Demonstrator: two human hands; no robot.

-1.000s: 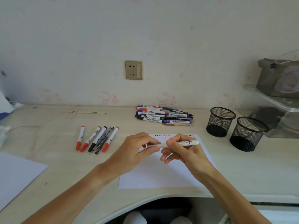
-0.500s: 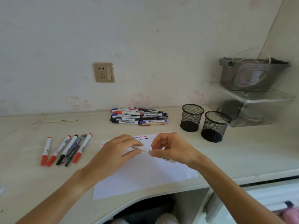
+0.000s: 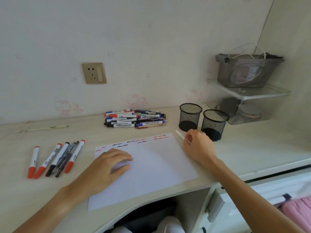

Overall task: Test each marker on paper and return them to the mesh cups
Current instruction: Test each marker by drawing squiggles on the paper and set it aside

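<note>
- Two mesh cups (image 3: 190, 117) stand side by side, right of the paper (image 3: 151, 165).
- Five markers (image 3: 55, 158) lie left; a pile (image 3: 134, 121) behind.
- Right hand (image 3: 198, 145) pinches one white pen (image 3: 180, 134) near the cups.
- Left hand (image 3: 109, 165) rests flat on the paper, fingers relaxed.

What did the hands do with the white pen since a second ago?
The left hand let go of the white pen and now lies flat on the paper. The right hand kept hold of the pen and carried it right, toward the two mesh cups. The pile of markers at the back and the row of five pens on the left stayed put. Both cups look empty.
</note>
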